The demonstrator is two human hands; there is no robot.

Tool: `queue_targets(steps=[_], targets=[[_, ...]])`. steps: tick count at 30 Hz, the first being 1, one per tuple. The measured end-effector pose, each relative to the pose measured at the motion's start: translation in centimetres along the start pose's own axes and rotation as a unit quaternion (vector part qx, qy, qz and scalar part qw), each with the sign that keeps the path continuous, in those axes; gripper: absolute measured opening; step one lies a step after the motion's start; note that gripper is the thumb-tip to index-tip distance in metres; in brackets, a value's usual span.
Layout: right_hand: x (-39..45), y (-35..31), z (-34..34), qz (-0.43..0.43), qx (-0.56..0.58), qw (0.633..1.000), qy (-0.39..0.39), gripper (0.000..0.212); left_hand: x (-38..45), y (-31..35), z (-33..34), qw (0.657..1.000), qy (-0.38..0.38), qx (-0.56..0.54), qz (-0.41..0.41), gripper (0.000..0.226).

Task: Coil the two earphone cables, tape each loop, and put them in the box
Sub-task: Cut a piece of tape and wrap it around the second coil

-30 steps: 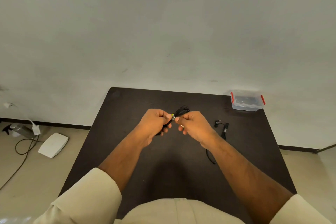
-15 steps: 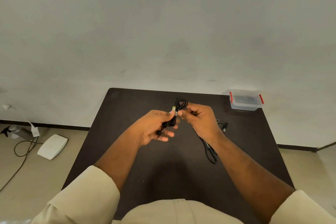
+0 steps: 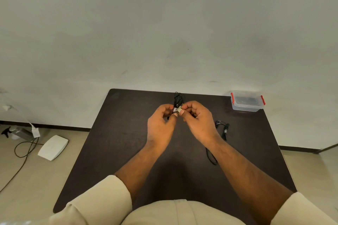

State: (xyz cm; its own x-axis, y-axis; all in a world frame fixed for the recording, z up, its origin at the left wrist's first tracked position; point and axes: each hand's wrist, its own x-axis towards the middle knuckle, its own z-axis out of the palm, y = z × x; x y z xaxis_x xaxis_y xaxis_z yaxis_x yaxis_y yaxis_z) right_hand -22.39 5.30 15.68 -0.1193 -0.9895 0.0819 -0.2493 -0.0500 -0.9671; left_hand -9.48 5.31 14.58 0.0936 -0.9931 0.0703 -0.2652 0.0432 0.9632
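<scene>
Both hands are raised above the middle of the dark table (image 3: 128,151), working together on one earphone cable. The left hand (image 3: 160,126) has its fingers curled round the coiled cable (image 3: 177,99), whose black loops stand up above the fingertips. In my judgement this keeps the loop from springing open while it is bound. The right hand (image 3: 198,120) pinches a small pale strip of tape (image 3: 179,109) between thumb and forefinger, pressed against the bundle at the point where the left hand clamps it. The strip appears partly wrapped; how far round it goes cannot be told from this view.

The second earphone cable (image 3: 224,129) lies on the table to the right, partly hidden behind the right forearm, bunched at its far end with a strand trailing toward the person — not yet taped, as far as can be seen. The box (image 3: 247,107), clear with red clips, sits at the far right corner of the table, well apart from the hands; its lid appears to be on.

Assessment: first loop being taped — second cable and boxing remain.
</scene>
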Motion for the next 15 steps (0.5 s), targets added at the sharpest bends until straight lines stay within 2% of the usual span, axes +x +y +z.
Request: queue_targets(steps=[4,8,10,12,14,15], targets=[[0.2,0.0,-0.5,-0.025,-0.035,0.999,-0.002,0.006,0.1,0.1,0.0,1.000,-0.017,-0.025,-0.007,0.019],[0.5,-0.1,-0.9,-0.061,-0.053,0.997,-0.001,0.011,-0.1,0.7,-0.2,0.980,-0.054,-0.172,-0.084,0.020],[0.8,-0.2,-1.3,-0.051,-0.027,0.998,-0.005,0.015,0.1,1.1,-0.7,0.946,-0.096,-0.271,-0.149,0.019],[1.1,-0.4,-1.8,-0.025,0.025,0.999,-0.023,0.014,0.4,1.3,-1.3,0.890,-0.158,-0.362,-0.228,0.021],[1.3,-0.5,-2.1,0.001,0.069,0.997,-0.044,0.013,0.6,1.4,-1.7,0.849,-0.206,-0.399,-0.280,0.021],[1.4,-0.5,-2.1,0.010,0.078,0.996,-0.050,0.013,0.8,1.4,-2.0,0.841,-0.217,-0.401,-0.291,0.021]])
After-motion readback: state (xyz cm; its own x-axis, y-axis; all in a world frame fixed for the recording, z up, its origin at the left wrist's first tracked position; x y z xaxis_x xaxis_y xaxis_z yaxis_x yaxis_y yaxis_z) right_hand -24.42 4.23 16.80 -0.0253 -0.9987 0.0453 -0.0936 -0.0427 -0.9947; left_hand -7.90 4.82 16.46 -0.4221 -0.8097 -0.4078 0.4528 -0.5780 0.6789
